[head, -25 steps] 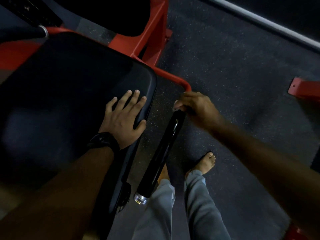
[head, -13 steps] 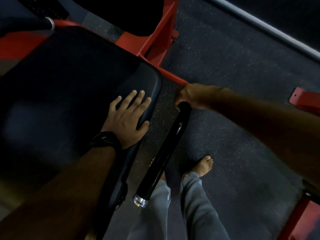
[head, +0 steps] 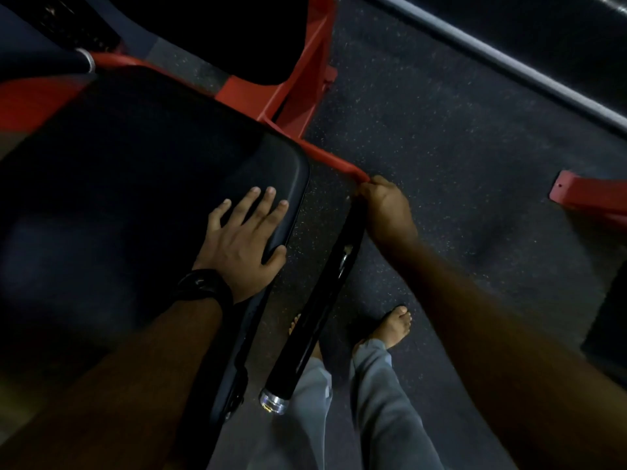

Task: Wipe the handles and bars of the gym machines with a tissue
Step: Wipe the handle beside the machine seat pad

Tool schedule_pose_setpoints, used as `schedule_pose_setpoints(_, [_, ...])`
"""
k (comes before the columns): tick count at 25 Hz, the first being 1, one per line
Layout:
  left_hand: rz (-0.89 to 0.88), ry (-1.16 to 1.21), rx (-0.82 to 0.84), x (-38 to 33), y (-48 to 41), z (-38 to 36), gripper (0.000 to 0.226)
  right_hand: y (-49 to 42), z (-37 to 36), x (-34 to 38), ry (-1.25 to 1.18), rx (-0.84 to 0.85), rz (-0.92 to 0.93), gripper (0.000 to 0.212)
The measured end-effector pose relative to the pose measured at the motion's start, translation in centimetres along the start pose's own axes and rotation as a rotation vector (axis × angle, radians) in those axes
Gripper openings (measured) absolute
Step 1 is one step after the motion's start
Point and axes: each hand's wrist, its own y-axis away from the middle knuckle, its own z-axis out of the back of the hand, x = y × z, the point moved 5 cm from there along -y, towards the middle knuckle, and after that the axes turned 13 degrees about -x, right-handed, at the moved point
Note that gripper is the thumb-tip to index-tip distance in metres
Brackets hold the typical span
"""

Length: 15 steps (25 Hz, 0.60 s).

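Note:
A black handle bar with a chrome end cap runs from bottom centre up to a thin red frame bar. My right hand curls round the top of the handle where it meets the red bar. No tissue shows; whatever the fingers hold is hidden. My left hand, a black watch on its wrist, rests flat with straight fingers on the corner of a black padded seat.
The red machine frame rises behind the seat. Another red foot lies on the dark speckled floor at the right, and a grey rail crosses the top right. My bare feet stand below the handle.
My right hand has stayed at the top end of the handle, shifting slightly toward the red bar, with its arm swinging round. My left hand has kept still on the seat.

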Motion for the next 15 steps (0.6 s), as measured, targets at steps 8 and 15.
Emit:
schedule_pose_setpoints(8, [0.003, -0.018, 0.021, -0.1, 0.0, -0.1, 0.073, 4.0, -1.0, -4.4, -0.262, -0.297, -0.663, 0.014])
schedule_pose_setpoints(15, [0.007, -0.01, 0.007, 0.0, 0.0, -0.3, 0.072, 5.8, -4.5, -5.0, -1.185, -0.113, -1.297, 0.019])
